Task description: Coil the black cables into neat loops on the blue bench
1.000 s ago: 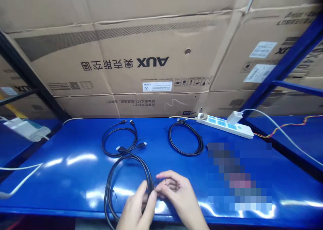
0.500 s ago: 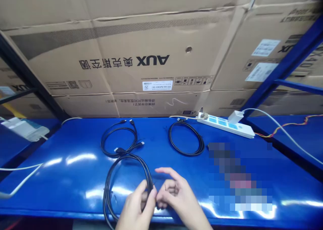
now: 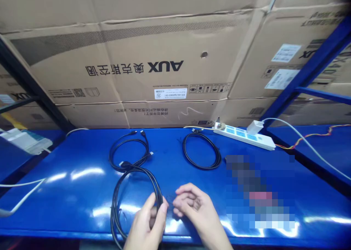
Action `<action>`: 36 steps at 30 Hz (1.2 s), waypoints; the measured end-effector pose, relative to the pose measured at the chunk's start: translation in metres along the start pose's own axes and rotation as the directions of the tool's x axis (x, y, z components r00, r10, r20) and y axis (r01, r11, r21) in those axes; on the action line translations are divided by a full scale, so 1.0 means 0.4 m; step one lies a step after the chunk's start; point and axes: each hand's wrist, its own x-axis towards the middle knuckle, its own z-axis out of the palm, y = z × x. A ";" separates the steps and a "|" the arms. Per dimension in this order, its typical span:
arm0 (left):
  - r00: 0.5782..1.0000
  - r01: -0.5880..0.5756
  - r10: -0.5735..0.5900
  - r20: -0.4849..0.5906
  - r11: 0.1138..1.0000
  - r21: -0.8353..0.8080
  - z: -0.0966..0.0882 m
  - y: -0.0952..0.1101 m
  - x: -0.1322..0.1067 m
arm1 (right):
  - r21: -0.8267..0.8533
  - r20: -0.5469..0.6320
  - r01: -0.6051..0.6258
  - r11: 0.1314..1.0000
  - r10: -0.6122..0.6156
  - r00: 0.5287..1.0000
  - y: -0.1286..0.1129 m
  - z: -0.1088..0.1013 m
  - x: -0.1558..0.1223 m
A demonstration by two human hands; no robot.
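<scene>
A black cable (image 3: 116, 191) lies in a loose coil at the front of the blue shelf, its plug end (image 3: 124, 165) pointing to the back left. My left hand (image 3: 149, 219) is closed around the coil's right side, thumb on top. Just right of it, my right hand (image 3: 194, 209) has curled fingers with thumb and fingertips together. Thin dark strands of a black tie (image 3: 170, 199) show faintly between the hands and seem to run into the right fingertips. Another thin tie loop sticks out on the coil's left side.
Behind the held coil lies another coiled black cable (image 3: 112, 153), partly overlapped by it. A third coil (image 3: 201, 166) rests at centre right, near a white power strip (image 3: 244, 136) with a plugged-in charger (image 3: 255, 127). Cardboard boxes (image 3: 137, 34) wall the back; a blurred-out patch covers the right side.
The held coil and my left hand have shifted slightly left. My right hand has drawn a little to the right, and its stretched index finger has curled in.
</scene>
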 end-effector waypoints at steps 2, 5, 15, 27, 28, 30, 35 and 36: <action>1.000 -0.011 0.013 -0.020 0.999 0.049 0.002 0.012 -0.010 | -0.035 -0.113 0.032 0.999 -0.036 0.993 0.009 0.005 0.004; 1.000 0.011 -0.009 -0.024 0.995 0.101 -0.007 0.028 -0.031 | -0.194 -0.142 0.077 0.978 -0.106 0.984 0.023 0.016 0.004; 0.969 0.004 -0.018 0.248 0.998 0.057 -0.046 -0.006 -0.017 | -0.265 0.074 0.129 0.956 -0.113 0.991 0.011 0.037 -0.003; 0.877 0.282 -0.121 0.464 0.912 -0.296 -0.093 0.105 -0.013 | -0.106 0.047 0.094 0.990 -0.090 0.995 0.000 0.036 -0.002; 0.870 0.292 -0.124 0.478 0.909 -0.296 -0.093 0.107 -0.009 | -0.151 0.065 0.121 0.981 -0.112 0.992 0.003 0.038 -0.002; 0.859 0.307 -0.134 0.494 0.907 -0.287 -0.091 0.102 -0.002 | -0.250 0.119 0.193 0.949 -0.168 0.979 0.011 0.040 -0.003; 0.853 0.318 -0.153 0.500 0.910 -0.265 -0.074 0.075 0.007 | -0.297 0.135 0.238 0.925 -0.206 0.969 0.028 0.038 -0.005; 0.856 0.324 -0.157 0.493 0.905 -0.275 -0.071 0.073 0.008 | -0.257 0.101 0.209 0.944 -0.188 0.977 0.027 0.036 -0.005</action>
